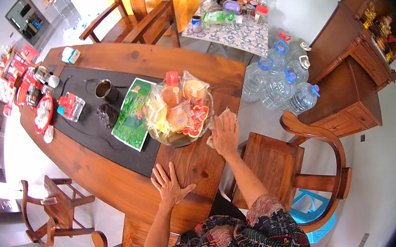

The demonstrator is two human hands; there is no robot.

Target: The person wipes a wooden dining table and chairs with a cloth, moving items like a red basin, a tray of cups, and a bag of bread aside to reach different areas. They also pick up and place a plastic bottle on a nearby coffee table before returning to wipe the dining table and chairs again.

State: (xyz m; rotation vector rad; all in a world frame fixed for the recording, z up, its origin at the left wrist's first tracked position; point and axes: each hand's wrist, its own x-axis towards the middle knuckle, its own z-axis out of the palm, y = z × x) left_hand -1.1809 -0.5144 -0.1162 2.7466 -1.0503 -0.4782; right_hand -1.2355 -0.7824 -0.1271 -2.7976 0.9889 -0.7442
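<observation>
The right hand (225, 135) lay flat on a crumpled cloth (217, 123) at the edge of the wooden bench (131, 180), fingers pressed on it rather than closed round it, just beside the glass bowl of wrapped buns (179, 111). The left hand (168, 183) rested palm-down on bare wood nearer the person, its grip spread wide and holding nothing.

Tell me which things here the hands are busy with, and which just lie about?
In hand: right hand pressing a cloth on the wooden table; left hand flat on it.
Lying about: glass bowl of wrapped buns, green packet, metal cup, water jugs.
</observation>
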